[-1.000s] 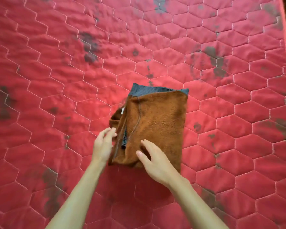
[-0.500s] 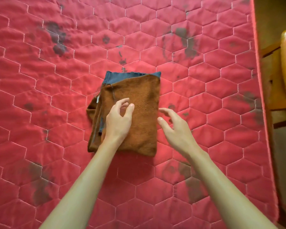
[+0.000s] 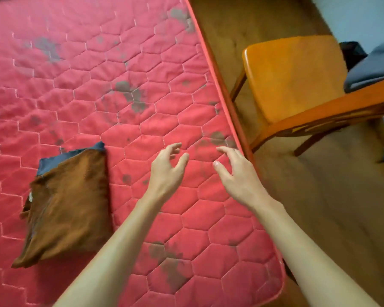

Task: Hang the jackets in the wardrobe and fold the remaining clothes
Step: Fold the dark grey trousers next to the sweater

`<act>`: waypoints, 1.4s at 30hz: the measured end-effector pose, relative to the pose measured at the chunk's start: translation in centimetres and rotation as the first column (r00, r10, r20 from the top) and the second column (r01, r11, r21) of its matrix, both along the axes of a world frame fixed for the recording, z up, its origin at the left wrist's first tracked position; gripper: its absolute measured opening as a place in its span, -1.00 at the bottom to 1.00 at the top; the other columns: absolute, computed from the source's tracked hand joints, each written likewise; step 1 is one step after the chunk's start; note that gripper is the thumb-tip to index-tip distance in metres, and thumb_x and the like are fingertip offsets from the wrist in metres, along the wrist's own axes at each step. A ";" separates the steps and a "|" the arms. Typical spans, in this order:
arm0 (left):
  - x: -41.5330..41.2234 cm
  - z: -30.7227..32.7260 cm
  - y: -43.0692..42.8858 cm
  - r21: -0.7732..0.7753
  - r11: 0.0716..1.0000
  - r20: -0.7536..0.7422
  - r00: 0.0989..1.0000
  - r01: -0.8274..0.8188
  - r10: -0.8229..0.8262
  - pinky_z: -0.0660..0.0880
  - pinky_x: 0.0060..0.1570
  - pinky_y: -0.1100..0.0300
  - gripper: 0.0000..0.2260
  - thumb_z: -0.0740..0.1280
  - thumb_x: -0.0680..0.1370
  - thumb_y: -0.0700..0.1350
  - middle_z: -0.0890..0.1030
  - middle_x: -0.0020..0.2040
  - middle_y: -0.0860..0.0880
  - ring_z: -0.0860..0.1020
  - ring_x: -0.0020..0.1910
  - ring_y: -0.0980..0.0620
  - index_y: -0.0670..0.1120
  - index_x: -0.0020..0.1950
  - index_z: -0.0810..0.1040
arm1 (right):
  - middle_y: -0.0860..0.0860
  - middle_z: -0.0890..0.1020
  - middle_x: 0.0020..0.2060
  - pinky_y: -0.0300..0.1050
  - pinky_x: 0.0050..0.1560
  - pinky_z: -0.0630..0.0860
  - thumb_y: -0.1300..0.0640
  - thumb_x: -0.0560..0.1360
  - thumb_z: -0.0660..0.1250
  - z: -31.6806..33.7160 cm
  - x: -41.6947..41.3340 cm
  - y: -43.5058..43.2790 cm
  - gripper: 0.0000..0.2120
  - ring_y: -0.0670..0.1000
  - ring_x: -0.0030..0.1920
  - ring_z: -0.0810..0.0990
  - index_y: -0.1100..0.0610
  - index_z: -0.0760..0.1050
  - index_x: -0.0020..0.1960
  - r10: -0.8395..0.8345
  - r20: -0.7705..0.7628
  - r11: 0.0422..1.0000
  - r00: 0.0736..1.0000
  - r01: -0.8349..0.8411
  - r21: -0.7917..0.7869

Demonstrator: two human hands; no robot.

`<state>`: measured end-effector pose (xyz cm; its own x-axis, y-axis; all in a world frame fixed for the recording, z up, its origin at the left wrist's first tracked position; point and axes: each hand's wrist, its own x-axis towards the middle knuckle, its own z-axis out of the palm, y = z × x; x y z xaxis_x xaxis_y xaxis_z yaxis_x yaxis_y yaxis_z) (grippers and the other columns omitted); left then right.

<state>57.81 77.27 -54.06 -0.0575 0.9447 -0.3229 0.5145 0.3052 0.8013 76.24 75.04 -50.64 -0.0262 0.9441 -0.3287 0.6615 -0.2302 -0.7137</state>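
Note:
A folded brown fleece garment (image 3: pixel 69 207) lies on the red quilted mattress (image 3: pixel 120 74), stacked on a folded dark blue piece (image 3: pixel 60 159) whose edge shows at its far end. My left hand (image 3: pixel 166 171) hovers over the mattress to the right of the stack, fingers spread and holding nothing. Near the mattress's right edge, my right hand (image 3: pixel 237 176) is also empty with its fingers apart. A grey garment (image 3: pixel 372 67) lies on the orange wooden chair (image 3: pixel 297 78) at the upper right, partly cut off by the frame edge.
The chair stands on a brown floor (image 3: pixel 319 207) just past the mattress's right edge. Something black (image 3: pixel 350 53) sits behind the grey garment. Dark stains mark the mattress.
Both hands have left the brown folded stack and moved right toward the mattress edge. The view has swung right, bringing the chair and grey garment into sight.

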 end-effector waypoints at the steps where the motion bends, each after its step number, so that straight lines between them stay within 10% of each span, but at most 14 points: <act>1: 2.4 1.0 0.9 0.020 0.998 -0.013 0.998 0.058 -0.057 0.47 0.29 0.06 -0.68 0.37 0.59 -0.06 0.61 0.24 -0.01 0.57 0.21 0.06 -0.05 0.35 0.53 | 0.09 0.52 0.33 -0.25 0.36 0.23 0.18 0.60 0.29 0.9 2.2 0.2 -0.63 0.04 0.37 0.44 0.20 0.44 0.39 -0.018 0.003 1.000 1.000 0.018 0.010; 9: 19.9 11.0 7.7 0.174 0.870 -0.147 0.886 0.462 -0.441 0.36 0.22 0.25 -0.63 0.32 0.59 0.04 0.56 0.27 -0.03 0.53 0.23 0.04 -0.02 0.38 0.51 | 0.00 0.47 0.38 -0.32 0.36 0.22 0.07 0.60 0.31 8.9 17.4 1.2 -0.60 -0.03 0.39 0.40 0.11 0.42 0.42 -0.228 0.011 0.968 0.974 0.225 0.112; 14: 28.8 16.6 9.1 0.254 0.757 -0.085 0.794 0.602 -0.602 0.41 0.32 0.10 -0.57 0.13 0.55 -0.02 0.56 0.28 -0.06 0.52 0.26 0.00 -0.05 0.38 0.50 | -0.17 0.68 0.06 -0.22 0.24 0.42 -0.13 0.52 0.39 13.5 23.1 0.3 -0.73 -0.09 0.22 0.58 -0.02 0.65 0.14 -0.514 -0.182 0.854 0.838 0.520 -0.017; 16: 30.4 18.1 9.2 0.264 0.708 -0.028 0.739 0.655 -0.673 0.38 0.31 0.24 -0.50 0.05 0.48 -0.20 0.56 0.28 -0.04 0.50 0.26 0.07 -0.04 0.38 0.52 | -0.22 0.70 0.04 -0.15 0.30 0.44 -0.13 0.50 0.42 15.4 24.2 -0.3 -0.78 -0.15 0.19 0.60 -0.08 0.69 0.07 -0.617 -0.454 0.760 0.643 0.637 -0.131; 19: 30.0 19.3 9.1 0.229 0.721 -0.007 0.742 0.654 -0.670 0.37 0.03 0.53 -0.52 0.08 0.50 -0.31 0.59 0.08 0.11 0.51 0.02 0.41 -0.02 0.29 0.57 | -0.03 0.67 0.20 0.01 0.35 0.42 -0.10 0.53 0.35 17.7 25.3 -1.1 -0.67 0.01 0.28 0.59 -0.03 0.62 0.25 -0.573 -0.817 0.622 0.064 0.683 -0.383; 21: 29.3 19.9 8.8 0.219 0.725 -0.004 0.744 0.653 -0.668 0.36 -0.16 0.55 -0.53 0.14 0.52 -0.42 0.58 -0.06 0.13 0.51 -0.15 0.43 -0.03 0.27 0.60 | 0.09 0.65 0.24 0.00 0.35 0.41 -0.02 0.61 0.24 19.2 25.7 -1.4 -0.62 0.10 0.31 0.57 0.10 0.51 0.37 -0.458 -0.839 0.514 -0.295 0.682 -0.520; 23: 28.7 20.7 8.4 0.225 0.709 -0.014 0.729 0.669 -0.684 0.38 -0.07 0.54 -0.52 0.16 0.52 -0.44 0.63 0.04 0.04 0.56 0.01 0.33 -0.02 0.27 0.59 | 0.11 0.64 0.24 0.00 0.37 0.41 0.10 0.66 0.18 20.8 25.7 -1.7 -0.69 0.11 0.34 0.55 0.13 0.50 0.35 -0.400 -0.814 0.450 -0.421 0.684 -0.575; 30: 26.1 26.7 4.6 0.354 0.707 0.004 0.755 0.612 -0.655 0.44 0.11 0.37 -0.52 0.25 0.47 -0.10 0.51 0.14 0.05 0.51 0.04 0.21 0.04 0.40 0.47 | 0.12 0.61 0.29 0.06 0.36 0.42 0.30 0.55 0.22 28.5 20.9 -5.4 -0.62 0.14 0.33 0.56 0.13 0.52 0.33 -0.356 -0.903 0.610 -0.239 0.673 -0.419; 36: 20.0 31.3 0.5 0.555 0.637 -0.152 0.818 0.535 -0.554 0.27 0.47 0.13 -0.51 0.44 0.47 -0.08 0.17 0.56 -0.08 0.19 0.55 0.05 0.09 0.40 0.51 | 0.22 0.64 0.21 0.24 0.42 0.37 0.30 0.47 0.35 34.4 13.6 -10.2 -0.72 0.24 0.29 0.57 0.20 0.66 0.16 -0.401 -0.911 0.779 0.100 0.560 -0.282; 39: 15.3 35.6 -1.3 0.652 0.507 -0.195 0.771 0.564 -0.606 0.35 0.36 0.25 -0.57 0.37 0.41 -0.29 0.47 0.38 0.07 0.35 0.42 0.26 -0.05 0.27 0.61 | 0.21 0.67 0.14 0.19 0.34 0.47 0.26 0.43 0.42 37.8 10.6 -11.6 -0.73 0.20 0.22 0.62 0.27 0.65 0.13 -0.351 -0.916 0.786 0.194 0.592 -0.176; 42: 9.7 38.9 -3.0 0.663 0.544 -0.154 0.805 0.514 -0.573 0.49 -0.12 0.16 -0.59 0.23 0.22 -0.30 0.63 -0.13 0.11 0.56 -0.15 0.16 0.01 -0.01 0.56 | 0.13 0.70 -0.09 -0.07 0.09 0.57 0.26 0.39 0.41 41.1 7.8 -12.6 -0.89 0.11 0.00 0.67 0.21 0.69 -0.12 -0.262 -0.958 0.770 0.115 0.623 -0.136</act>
<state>67.47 74.32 -15.11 0.5348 0.7450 0.3988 0.3342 -0.6199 0.7100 84.03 62.46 -9.58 0.3306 0.9252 -0.1863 -0.6200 0.0640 -0.7820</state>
